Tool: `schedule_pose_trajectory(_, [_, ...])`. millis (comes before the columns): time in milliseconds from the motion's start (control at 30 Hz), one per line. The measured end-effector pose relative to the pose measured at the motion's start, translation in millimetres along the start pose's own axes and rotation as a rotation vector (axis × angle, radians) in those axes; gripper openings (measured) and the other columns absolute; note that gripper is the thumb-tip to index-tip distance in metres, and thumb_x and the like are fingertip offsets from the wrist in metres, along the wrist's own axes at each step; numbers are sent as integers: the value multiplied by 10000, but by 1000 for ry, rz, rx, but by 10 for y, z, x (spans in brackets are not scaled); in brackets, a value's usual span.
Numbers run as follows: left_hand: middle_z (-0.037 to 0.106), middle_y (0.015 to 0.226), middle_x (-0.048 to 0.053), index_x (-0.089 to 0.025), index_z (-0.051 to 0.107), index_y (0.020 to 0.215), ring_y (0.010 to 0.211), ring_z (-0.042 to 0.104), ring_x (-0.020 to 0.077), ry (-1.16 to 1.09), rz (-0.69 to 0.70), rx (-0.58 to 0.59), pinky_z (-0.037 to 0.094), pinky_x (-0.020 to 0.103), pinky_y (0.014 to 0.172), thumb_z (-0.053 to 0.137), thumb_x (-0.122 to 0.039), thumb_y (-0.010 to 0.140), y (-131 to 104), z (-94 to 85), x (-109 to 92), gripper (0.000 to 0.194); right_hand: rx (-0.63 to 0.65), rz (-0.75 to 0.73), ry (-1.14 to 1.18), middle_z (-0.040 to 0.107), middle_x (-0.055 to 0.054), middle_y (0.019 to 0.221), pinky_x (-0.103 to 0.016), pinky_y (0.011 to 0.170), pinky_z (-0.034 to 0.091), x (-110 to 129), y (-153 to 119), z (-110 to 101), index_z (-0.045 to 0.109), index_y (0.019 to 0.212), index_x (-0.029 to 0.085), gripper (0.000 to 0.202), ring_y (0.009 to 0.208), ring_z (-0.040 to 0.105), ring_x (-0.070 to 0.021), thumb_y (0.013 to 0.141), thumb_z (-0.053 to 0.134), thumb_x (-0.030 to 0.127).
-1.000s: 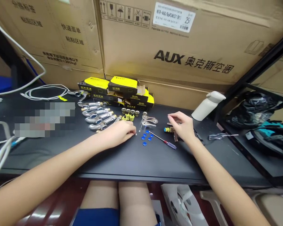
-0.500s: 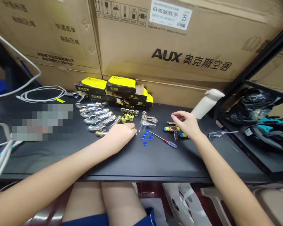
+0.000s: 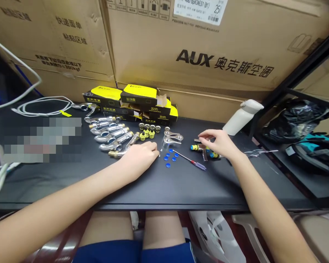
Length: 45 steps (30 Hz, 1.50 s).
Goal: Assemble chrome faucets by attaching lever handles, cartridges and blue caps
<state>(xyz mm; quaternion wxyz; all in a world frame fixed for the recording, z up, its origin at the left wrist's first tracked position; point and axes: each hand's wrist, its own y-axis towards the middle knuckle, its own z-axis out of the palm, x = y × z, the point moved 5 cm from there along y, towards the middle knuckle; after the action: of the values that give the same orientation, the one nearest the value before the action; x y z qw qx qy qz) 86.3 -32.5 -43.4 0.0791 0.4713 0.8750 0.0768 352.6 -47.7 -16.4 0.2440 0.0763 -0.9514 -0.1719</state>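
While the left hand [image 3: 139, 157] rests curled, holding nothing, the right hand [image 3: 219, 143] pinches a small brass fitting [image 3: 201, 147]. Blue caps [image 3: 170, 157] and a screwdriver [image 3: 190, 162] lie between them.

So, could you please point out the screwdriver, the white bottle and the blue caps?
screwdriver [image 3: 190, 163]: head view, on its thin shaft near the handle.
white bottle [image 3: 239, 119]: head view, on the middle of its body.
blue caps [image 3: 170, 157]: head view, on one cap of the cluster.
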Motion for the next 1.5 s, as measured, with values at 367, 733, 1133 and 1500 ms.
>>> schedule_pose_trajectory(367, [621, 923, 84, -156, 587, 927, 827, 612, 210, 151, -50, 59, 370, 263, 515, 384, -162, 915, -32, -78, -63, 203, 312, -12, 5, 694, -34, 809, -301, 668, 494, -22, -41, 122, 704, 916, 201, 293, 741, 625, -194, 738, 701, 434])
schedule_pose_trajectory(733, [646, 901, 58, -186, 508, 1020, 826, 629, 191, -247, -74, -54, 506, 297, 716, 440, -139, 880, 24, 3, 5, 163, 134, 7, 182, 675, -45, 838, -306, 714, 505, 143, -10, 34, 694, 924, 175, 292, 740, 606, -171, 782, 678, 429])
schedule_pose_trajectory(1133, [583, 1059, 69, -196, 543, 1112, 889, 588, 160, -727, -120, -361, 516, 217, 572, 560, -231, 854, -3, -223, 17, 261, -95, -89, 520, 577, -60, 959, -247, 468, 508, 584, -171, 251, 668, 1032, 244, 300, 695, 592, -154, 748, 752, 287])
schedule_pose_trajectory(1500, [669, 921, 60, -159, 648, 994, 847, 644, 189, -1408, -203, -85, 562, 255, 608, 695, -326, 777, 25, -117, -137, 278, -199, -607, 333, 594, -98, 1103, -335, 710, 575, 1106, -486, 365, 491, 1278, 285, 493, 847, 643, -190, 831, 651, 152])
